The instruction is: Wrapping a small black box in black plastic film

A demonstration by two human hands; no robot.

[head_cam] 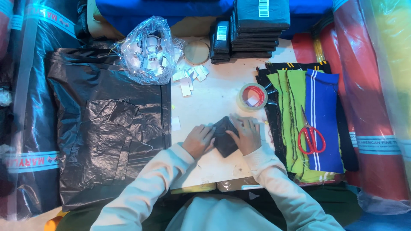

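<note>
- Nearest the camera: two pale cream sleeves reaching forward over the near edge of a white table [214, 96].
- Left hand [198, 139] laid palm-down on the table, fingers loosely curled, fingertips pressed on the left edge of a small dark folded fabric piece [224, 136]; not closed around it.
- Right hand [246, 134] flat and spread on the right side of the same fabric piece, thumb tucked against its edge, pressing rather than gripping.
- Dark folded fabric piece lying on the table between both hands, near the table's front edge, tilted like a diamond.
- Just left of the hands: a small white paper slip [176, 124] on the table, then large crumpled black plastic sheeting [107, 124] covering the left side.
- To the right: a stack of fabric swatches [299, 124], green, black and blue with white stripes, with red-handled scissors [311, 136] resting on top.
- Just beyond the hands: a roll of clear tape [252, 96] with a red core, standing flat.
- Farther back: scattered white paper labels [190, 77], a clear plastic bag [147, 50] holding more labels, and a round tan disc [197, 52].
- At the far edge: stacks of dark folded packets [252, 30] with white labels, before blue cloth [162, 8].
- Far right: plastic-wrapped bolts of red fabric [368, 107].
</note>
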